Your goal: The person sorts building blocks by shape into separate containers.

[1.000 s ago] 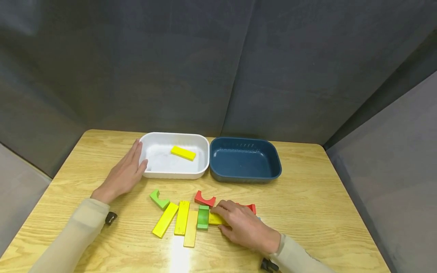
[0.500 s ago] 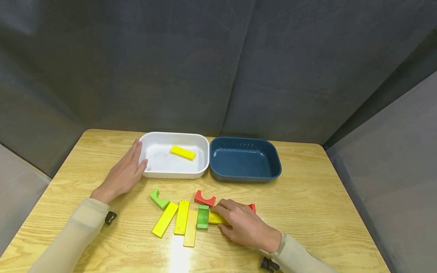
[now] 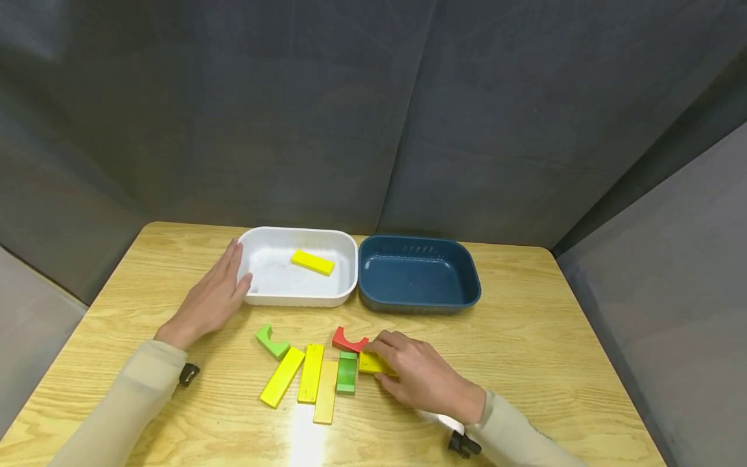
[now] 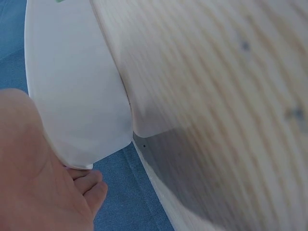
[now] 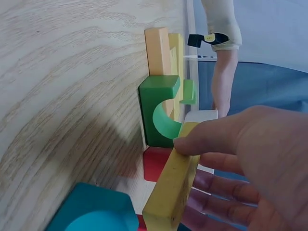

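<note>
My right hand [image 3: 417, 376] pinches a yellow rectangular block [image 5: 171, 192] between thumb and fingers, tilted in the right wrist view. Right beside it is a green arch block [image 3: 347, 383], with a red arch block [image 3: 344, 342] just behind. In the head view my left hand [image 3: 207, 301] lies with straight fingers along the left end of a white tray [image 3: 297, 301]. That tray holds one yellow block [image 3: 313, 262]. Nearer me lie two more yellow blocks, a slanted one [image 3: 283, 377] and an upright-lying one [image 3: 310, 373], plus a paler plank [image 3: 325, 392].
A dark blue tray [image 3: 420, 305] stands against the white tray's right side. A light green arch block [image 3: 271, 344] lies in front of the white tray. In the right wrist view a teal block [image 5: 106, 195] is close to the held block. Dark cloth hangs behind the table.
My right hand has shifted slightly away from me and to the right with the yellow block, now covering the red piece seen beyond it earlier. My left hand stays put.
</note>
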Demonstrator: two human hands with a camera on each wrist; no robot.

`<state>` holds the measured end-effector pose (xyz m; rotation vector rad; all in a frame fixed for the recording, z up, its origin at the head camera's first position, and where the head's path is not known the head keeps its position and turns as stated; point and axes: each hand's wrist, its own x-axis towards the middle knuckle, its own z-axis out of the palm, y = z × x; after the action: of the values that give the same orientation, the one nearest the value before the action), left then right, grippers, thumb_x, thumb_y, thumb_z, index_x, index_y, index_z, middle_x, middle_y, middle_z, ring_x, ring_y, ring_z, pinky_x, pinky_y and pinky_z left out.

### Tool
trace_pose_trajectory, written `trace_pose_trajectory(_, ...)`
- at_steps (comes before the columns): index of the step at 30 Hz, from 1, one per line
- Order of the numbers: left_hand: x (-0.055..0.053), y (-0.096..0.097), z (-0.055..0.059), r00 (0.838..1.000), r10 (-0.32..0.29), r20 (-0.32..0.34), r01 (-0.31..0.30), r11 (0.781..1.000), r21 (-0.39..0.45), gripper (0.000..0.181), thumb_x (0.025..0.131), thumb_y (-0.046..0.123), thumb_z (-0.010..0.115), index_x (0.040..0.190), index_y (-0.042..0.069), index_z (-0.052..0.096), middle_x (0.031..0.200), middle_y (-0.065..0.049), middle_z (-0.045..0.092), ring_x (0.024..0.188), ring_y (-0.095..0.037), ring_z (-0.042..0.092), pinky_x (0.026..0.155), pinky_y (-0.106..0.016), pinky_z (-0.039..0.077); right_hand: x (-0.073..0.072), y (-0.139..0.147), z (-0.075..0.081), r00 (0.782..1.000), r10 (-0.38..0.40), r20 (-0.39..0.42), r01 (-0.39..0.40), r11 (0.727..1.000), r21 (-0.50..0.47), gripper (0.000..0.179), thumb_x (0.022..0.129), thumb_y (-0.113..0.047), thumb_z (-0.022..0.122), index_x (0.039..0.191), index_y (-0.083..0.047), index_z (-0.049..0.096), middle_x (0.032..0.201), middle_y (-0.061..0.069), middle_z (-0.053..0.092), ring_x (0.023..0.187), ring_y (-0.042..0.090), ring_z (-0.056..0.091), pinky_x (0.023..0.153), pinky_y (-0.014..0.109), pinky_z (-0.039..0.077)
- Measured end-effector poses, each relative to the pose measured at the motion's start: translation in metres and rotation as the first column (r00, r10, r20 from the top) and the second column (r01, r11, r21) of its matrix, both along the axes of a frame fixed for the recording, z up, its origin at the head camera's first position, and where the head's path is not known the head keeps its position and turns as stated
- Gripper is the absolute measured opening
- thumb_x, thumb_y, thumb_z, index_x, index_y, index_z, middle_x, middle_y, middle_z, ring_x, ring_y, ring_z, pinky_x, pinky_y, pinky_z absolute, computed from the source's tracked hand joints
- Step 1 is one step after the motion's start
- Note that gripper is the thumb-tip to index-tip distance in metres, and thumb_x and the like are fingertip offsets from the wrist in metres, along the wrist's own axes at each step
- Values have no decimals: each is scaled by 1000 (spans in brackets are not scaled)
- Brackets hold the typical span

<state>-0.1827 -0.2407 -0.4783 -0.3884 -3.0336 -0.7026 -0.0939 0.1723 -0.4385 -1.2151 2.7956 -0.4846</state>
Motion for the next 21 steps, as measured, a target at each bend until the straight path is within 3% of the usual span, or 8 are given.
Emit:
trace_pose_trajectory(14,0,0,1,1000,1,-1,-1,1000,5,76,117,44,27,170,-1,-2,179,-13,-14,164,-45,8,129,-64,19,-15,-6,20,997,36,-71,-37,999,-20,44,90,-13,86,132,-9,73,121,3,69,99,15,67,85,30,63)
trace_pose_trajectory(21,1,1,1,1000,-1,-4,1,1000,11,76,117,44,28,170,-1,-1,179,-14,-13,164,-45,8,129,-64,19,-29,-11,34,994,61,-88,-65,997,-44,45,91,-14,87,134,-9,72,118,1,67,92,11,60,78,24,60)
